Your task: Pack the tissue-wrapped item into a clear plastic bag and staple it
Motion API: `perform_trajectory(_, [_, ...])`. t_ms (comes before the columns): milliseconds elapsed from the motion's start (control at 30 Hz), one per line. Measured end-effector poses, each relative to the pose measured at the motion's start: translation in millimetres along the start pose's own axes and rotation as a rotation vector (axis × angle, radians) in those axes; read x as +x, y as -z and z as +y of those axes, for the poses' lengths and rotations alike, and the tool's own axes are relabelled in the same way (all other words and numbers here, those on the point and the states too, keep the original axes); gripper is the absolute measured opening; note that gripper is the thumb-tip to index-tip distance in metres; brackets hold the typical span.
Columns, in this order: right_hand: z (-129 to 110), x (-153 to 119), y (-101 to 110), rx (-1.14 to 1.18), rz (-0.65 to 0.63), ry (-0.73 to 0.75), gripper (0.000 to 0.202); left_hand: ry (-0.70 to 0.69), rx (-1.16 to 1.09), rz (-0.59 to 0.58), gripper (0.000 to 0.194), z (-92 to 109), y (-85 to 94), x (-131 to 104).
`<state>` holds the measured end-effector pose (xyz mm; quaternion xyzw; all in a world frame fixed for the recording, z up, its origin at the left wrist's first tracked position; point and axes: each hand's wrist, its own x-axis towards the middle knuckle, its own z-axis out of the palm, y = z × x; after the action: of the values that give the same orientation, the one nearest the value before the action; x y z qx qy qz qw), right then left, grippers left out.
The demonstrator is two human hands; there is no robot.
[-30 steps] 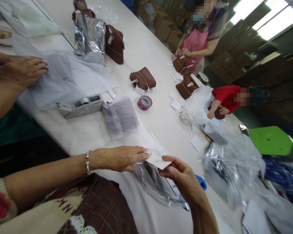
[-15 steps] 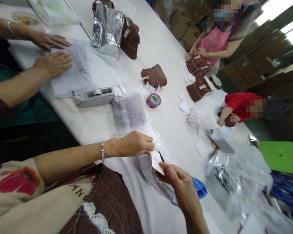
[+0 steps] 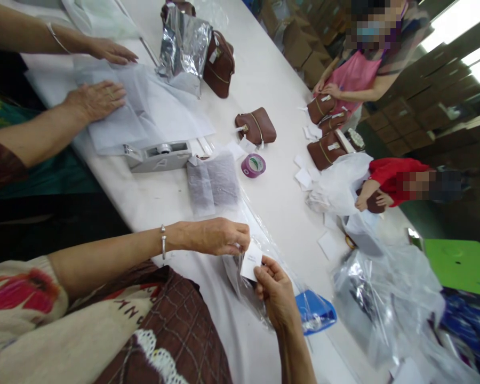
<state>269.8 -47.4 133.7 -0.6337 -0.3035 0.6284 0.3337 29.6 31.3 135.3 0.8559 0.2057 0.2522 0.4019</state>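
Observation:
My right hand (image 3: 276,288) grips a small white card with print (image 3: 251,262) between thumb and fingers. Close beside the card's upper edge, my left hand (image 3: 220,236) is closed in a pinch at the rim of a clear plastic bag (image 3: 240,288). The bag lies below both hands, and a dark item shows in part behind the card. What is inside the bag is mostly hidden. Just beyond my left hand lies a flat parcel wrapped in thin white tissue (image 3: 214,184).
A tape dispenser (image 3: 160,156), a purple tape roll (image 3: 253,166) and a brown handbag (image 3: 256,127) lie farther up the table. A blue tray (image 3: 316,313) sits right of my right hand. A co-worker's hands (image 3: 94,101) press white tissue at left; two people work across the table.
My right hand has shifted left and turned the card so its printed face shows. My left hand stays pinched. The co-worker's hands at left have moved slightly over the tissue.

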Motion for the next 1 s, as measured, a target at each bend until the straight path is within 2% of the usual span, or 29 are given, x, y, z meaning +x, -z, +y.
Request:
perform_trajectory(167, [-5.7, -4.1, 0.4, 0.07, -0.014, 0.054, 0.05, -0.021, 0.033, 0.051, 0.003, -2.1, -4.5, 3.5])
perform_trajectory(267, [-14.2, -8.8, 1.9, 0.127, -0.125, 0.027, 0.041, -0.024, 0.052, 0.056, 0.004, -3.9, -6.8, 5.9])
perform_trajectory(367, [-19.4, -11.5, 1.1, 0.155, -0.255, 0.032, 0.053, -0.011, 0.032, 0.076, 0.004, -5.8, -6.5, 6.0])
perform_trajectory(433, [-20.0, -10.3, 0.1, 0.127, -0.285, 0.031, 0.059, -0.009, -0.011, 0.078, 0.003, -7.2, -6.0, 5.5])
perform_trajectory(533, [-19.3, -3.0, 1.6, -0.04, -0.167, 0.074, 0.039, -0.012, -0.037, 0.068, 0.002, -9.4, -6.1, 5.3])
perform_trajectory(633, [-21.6, 6.7, 9.3, -0.316, -0.014, 0.258, 0.023, -0.017, 0.015, 0.071, 0.004, -11.5, -7.0, 6.2])
perform_trajectory(733, [-27.6, 11.5, 17.9, -0.515, 0.003, 0.435, 0.021, -0.044, 0.079, 0.094, 0.008, -11.9, -6.7, 7.5])
perform_trajectory(800, [-31.9, 11.5, 19.6, -0.514, -0.034, 0.413, 0.02, -0.063, 0.113, 0.114, 0.01, -10.5, -5.4, 8.4])
perform_trajectory(867, [-35.4, 10.8, 16.8, -0.426, -0.09, 0.322, 0.023, -0.072, 0.117, 0.15, 0.011, -8.2, -3.4, 9.7])
perform_trajectory(1000, [-41.7, 14.7, 5.9, -0.301, -0.167, 0.158, 0.034, -0.082, -0.018, 0.209, 0.006, -4.1, 1.0, 14.2])
